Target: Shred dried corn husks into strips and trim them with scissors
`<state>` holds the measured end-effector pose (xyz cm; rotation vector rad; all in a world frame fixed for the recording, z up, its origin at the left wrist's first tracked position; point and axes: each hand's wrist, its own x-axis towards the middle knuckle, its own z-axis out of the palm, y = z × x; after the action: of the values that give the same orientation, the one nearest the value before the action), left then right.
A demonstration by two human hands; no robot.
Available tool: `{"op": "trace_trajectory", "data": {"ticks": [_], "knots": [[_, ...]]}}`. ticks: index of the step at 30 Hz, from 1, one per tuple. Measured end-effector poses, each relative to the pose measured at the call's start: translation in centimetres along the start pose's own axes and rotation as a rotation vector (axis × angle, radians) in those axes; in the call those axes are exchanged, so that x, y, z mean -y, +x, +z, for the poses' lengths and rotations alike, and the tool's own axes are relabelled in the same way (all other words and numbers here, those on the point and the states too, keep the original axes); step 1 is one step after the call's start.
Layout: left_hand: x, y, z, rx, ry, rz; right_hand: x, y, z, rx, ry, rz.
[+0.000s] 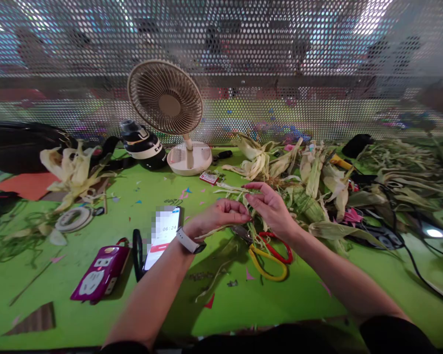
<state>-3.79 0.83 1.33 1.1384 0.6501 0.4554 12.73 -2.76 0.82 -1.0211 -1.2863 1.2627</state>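
Over the green table, my left hand (229, 213) is closed in a pinch on thin strips of corn husk (232, 189). Close beside it, my right hand (268, 205) also pinches the strips, thumb and fingers together. The strips stick out to the left above my fingers and hang down between the two hands. Below them lie scissors (268, 276) with one yellow and one red handle, the blades partly covered by my left hand and husk pieces. A heap of dry corn husks (313, 172) spreads behind and right of my right hand.
A fan (170, 104) and a dark bottle (147, 147) stand at the back before a perforated metal screen (251, 59). On the left lie a phone (162, 241), a purple pouch-like case (101, 270), a tape roll (74, 219) and a husk flower (74, 169). Black cables (409, 250) run along the right.
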Motion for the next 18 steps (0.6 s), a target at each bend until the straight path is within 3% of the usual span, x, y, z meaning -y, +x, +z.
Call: {"op": "trace_trajectory", "data": {"ticks": [6, 8, 11, 14, 18], "knots": [[0.2, -0.1, -1.2, 0.077, 0.101, -0.015, 0.2, 0.3, -0.2, 0.019, -0.055, 0.121], [0.1, -0.2, -1.3, 0.043, 0.146, 0.018, 0.3, 0.4, -0.5, 0.04, -0.082, 0.235], [-0.3, -0.3, -0.8, -0.006, 0.194, 0.049, 0.5, 0.6, -0.7, 0.173, -0.132, 0.376], [-0.4, -0.3, -0.1, 0.011, 0.177, 0.023, 0.3, 0.6, -0.6, 0.222, -0.154, 0.279], [-0.2, -0.1, -0.4, -0.01, 0.229, -0.011, -0.2, 0.7, -0.5, 0.067, -0.198, 0.088]]}}
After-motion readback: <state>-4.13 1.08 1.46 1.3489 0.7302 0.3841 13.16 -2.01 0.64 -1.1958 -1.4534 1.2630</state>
